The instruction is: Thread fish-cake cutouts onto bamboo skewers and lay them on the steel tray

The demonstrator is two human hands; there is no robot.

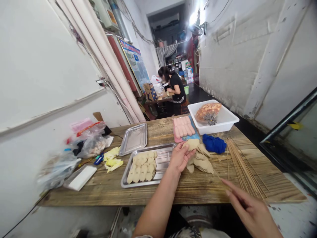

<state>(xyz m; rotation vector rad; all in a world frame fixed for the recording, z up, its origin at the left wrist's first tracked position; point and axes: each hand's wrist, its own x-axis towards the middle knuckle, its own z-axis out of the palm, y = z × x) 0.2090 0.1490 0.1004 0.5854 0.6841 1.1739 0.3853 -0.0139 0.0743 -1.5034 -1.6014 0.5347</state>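
My left hand (pixel 178 158) is closed on a stack of flat tan food slices (pixel 198 155) threaded on a thin bamboo skewer, just right of a steel tray (pixel 163 162) that holds several of the same tan slices (pixel 143 167). My right hand (pixel 250 210) is low at the table's front edge, its fingers pinched on the skewer's near end, which runs up to the slices. A loose bundle of bamboo skewers (pixel 242 165) lies on the wooden table (pixel 173 190) to the right.
An empty steel tray (pixel 134 138), pink sausages (pixel 183 128) on a blue board, a blue cloth (pixel 214 144) and a white tub (pixel 223 120) with skewered food lie beyond. Bags and yellow wrappers (pixel 112 160) sit at left. Another person (pixel 174 87) works at a far table.
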